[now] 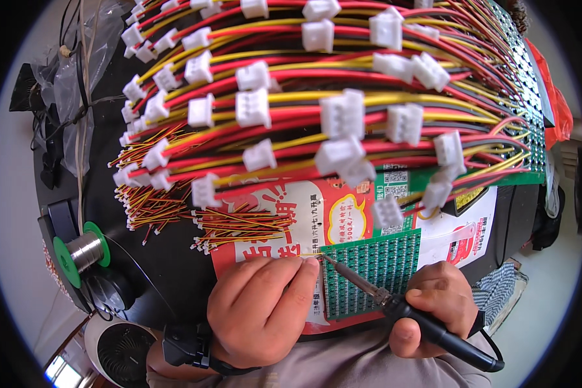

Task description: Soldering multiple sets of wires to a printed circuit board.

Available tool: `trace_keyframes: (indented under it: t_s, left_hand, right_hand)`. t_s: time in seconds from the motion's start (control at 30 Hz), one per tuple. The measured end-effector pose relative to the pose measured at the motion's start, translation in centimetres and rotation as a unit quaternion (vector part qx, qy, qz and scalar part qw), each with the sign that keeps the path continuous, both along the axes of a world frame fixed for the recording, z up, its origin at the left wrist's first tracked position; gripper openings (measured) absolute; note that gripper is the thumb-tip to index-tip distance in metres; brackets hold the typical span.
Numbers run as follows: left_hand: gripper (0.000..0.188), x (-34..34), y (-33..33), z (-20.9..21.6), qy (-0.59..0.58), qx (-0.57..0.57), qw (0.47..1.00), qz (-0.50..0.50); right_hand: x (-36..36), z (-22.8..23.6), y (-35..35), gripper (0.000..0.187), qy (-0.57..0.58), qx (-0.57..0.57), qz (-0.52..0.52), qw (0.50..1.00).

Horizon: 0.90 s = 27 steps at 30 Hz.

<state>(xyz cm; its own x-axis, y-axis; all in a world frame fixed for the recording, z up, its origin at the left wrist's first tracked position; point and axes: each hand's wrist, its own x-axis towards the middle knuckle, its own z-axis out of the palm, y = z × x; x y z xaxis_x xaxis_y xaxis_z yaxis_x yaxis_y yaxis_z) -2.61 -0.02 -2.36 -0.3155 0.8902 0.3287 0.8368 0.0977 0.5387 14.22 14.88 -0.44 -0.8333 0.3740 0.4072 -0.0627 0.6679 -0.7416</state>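
A green circuit board point(372, 275) with rows of small pads lies in front of me. At its upper left corner my left hand point(258, 310) pinches a thin wire point(308, 255), yellow where it shows; the fingers hide the rest. My right hand point(441, 301) is closed round the black handle of a soldering iron point(433, 330). The iron's metal tip points left and meets the board's corner beside the wire's end. Whether tip and wire touch, I cannot tell. Above hang many red, yellow and black wires with white plug connectors point(343, 115), joined to a larger green board point(535, 139).
Loose wire bundles point(158, 210) lie on the black table, left of the board. A green spool of solder point(87, 253) stands at the left, its strand trailing right. Under the board is a printed sheet point(284, 194). A fan point(119, 349) stands lower left, a plastic bag point(71, 97) upper left.
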Motion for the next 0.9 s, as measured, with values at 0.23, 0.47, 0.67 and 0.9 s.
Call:
trace_keyframes:
  t_s: [0.23, 0.47, 0.67, 0.9]
  left_hand:
    - [0.03, 0.1, -0.1, -0.1, 0.005, -0.002, 1.0, 0.003]
    - [0.029, -0.1, -0.2, -0.1, 0.005, -0.002, 1.0, -0.001]
    - [0.029, -0.1, -0.2, -0.2, 0.005, -0.005, 1.0, -0.005]
    - [0.03, -0.1, -0.4, -0.2, 0.003, -0.007, 1.0, -0.01]
  right_hand:
    - [-0.5, -0.5, -1.3, 0.034, 0.03, -0.009, -0.074, 0.997]
    - [0.0, -0.7, -1.7, 0.035, 0.032, -0.028, -0.088, 0.995]
    - [-0.2, -0.4, -1.8, 0.034, 0.011, -0.039, -0.094, 0.995]
    - [-0.5, -0.2, -1.6, 0.034, -0.005, -0.024, -0.081, 0.996]
